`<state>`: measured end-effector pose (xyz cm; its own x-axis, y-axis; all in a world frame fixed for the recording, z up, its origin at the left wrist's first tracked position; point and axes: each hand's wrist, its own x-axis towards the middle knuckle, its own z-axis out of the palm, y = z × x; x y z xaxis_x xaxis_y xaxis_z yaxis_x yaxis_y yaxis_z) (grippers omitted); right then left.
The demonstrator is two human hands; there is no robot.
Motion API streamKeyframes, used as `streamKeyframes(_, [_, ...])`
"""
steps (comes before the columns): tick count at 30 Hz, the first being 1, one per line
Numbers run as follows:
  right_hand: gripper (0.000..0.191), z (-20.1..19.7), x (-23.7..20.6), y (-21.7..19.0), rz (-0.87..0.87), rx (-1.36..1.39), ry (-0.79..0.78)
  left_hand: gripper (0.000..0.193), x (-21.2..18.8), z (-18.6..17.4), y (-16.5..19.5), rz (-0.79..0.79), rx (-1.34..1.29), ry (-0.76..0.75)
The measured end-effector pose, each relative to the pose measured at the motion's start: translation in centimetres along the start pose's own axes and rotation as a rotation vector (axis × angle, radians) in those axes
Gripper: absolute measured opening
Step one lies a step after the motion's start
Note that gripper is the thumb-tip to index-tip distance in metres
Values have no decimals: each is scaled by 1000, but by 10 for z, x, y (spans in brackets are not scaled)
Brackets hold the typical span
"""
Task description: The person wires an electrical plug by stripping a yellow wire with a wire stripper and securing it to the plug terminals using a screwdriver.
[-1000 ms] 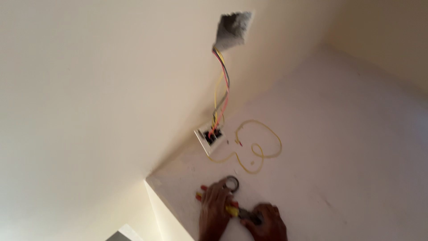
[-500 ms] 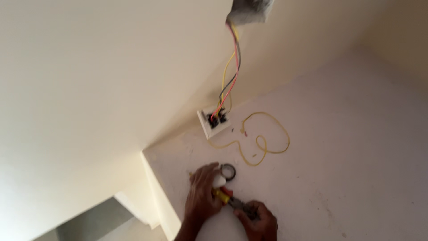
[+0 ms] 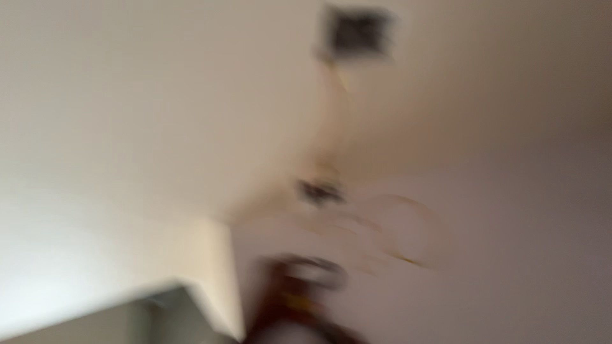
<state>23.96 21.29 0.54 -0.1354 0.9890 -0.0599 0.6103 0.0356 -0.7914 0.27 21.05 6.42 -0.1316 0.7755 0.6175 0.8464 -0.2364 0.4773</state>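
Frame is badly motion-smeared, so only coarse shapes are readable.

Landmark: the dark square opening cut in the cream wall (image 3: 357, 32). It's open, with no cover on it.

- Thin yellowish-orange wires (image 3: 333, 108) trail straight down from the opening. Faint, can't count them or pick out the colours.
- Below the opening, where the wall meets the floor, sits a small dark blocky fitting (image 3: 319, 190). It seems to be on the end of those wires and isn't mounted in the opening. Can't say whether any wire is actually landed on it.
- Below and a bit right of the opening, past the fitting, a loose loop of thin yellow wire (image 3: 408, 232) lies on the pale floor (image 3: 510, 267), not connected to anything I can make out.
- Far below the opening, at the bottom edge, the person's hands (image 3: 290, 309) are one blurred brown mass with a spot of yellow-orange in it. I can't separate the two hands or make out the fingers, so I can't tell whether either hand is closed on anything.
- Just above the hands, between them and the fitting, there's a dark ring-shaped object (image 3: 312, 267) on the floor. Can't tell if the hands touch it.
- Far down-left of the opening there's a grey step edge (image 3: 127, 315).

My read on status: opening exposed, fitting off the wall, wire loose on the floor, hands down at floor level well away from the opening. Nothing looks closed up.
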Motion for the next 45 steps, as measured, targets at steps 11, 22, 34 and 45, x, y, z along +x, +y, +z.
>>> streamKeyframes(11, [45,11,-11,63,-131,12,140,43,-53,65,0,-108,-133,-36])
streamKeyframes(22, [43,7,-6,51,-13,-34,347,57,-48,58,12,-142,-137,-77])
streamKeyframes(34, [45,-2,-8,10,-345,-253,343,93,-41,46,16,-64,-185,-190])
streamKeyframes(45, [54,4,7,-1,-305,-527,351,87,-55,43,18,-97,-105,-54])
